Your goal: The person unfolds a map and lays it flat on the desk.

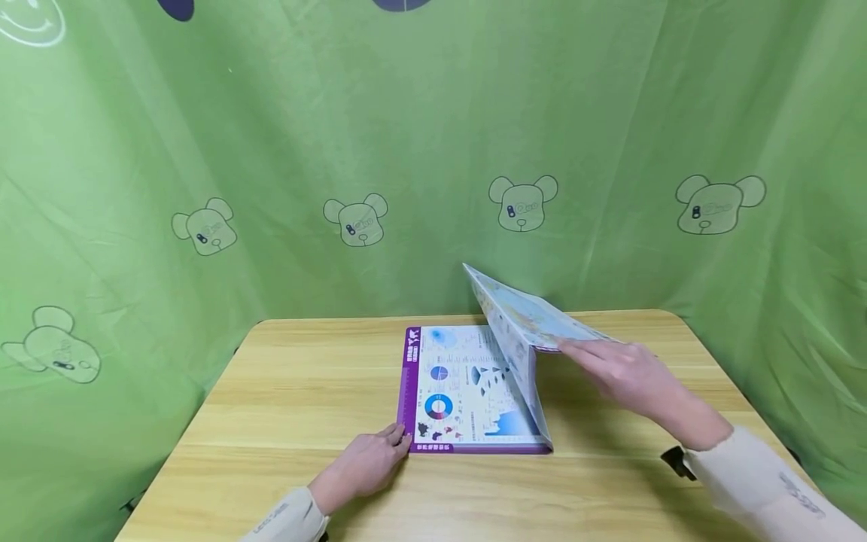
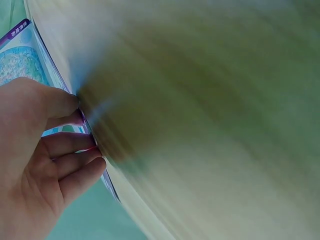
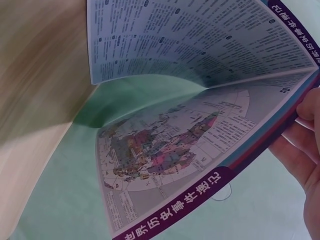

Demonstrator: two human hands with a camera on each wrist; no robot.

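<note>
A large printed map sheet (image 1: 460,391) with a purple border lies on the wooden table (image 1: 291,391). Its right part, a flap (image 1: 524,316), is lifted and folded up over the flat part. My left hand (image 1: 396,444) rests on the table with its fingertips touching the sheet's near left corner; the left wrist view shows the fingers (image 2: 75,160) against the sheet's edge (image 2: 20,60). My right hand (image 1: 585,354) holds the raised flap by its free edge. In the right wrist view its thumb (image 3: 310,107) and fingers pinch the purple border of the flap (image 3: 190,135).
Green cloth with bear prints (image 1: 521,203) hangs behind and to both sides of the table. Bare wood shows left of the sheet and along the near edge (image 1: 474,512). A dark clamp (image 1: 677,461) sits at the table's right edge.
</note>
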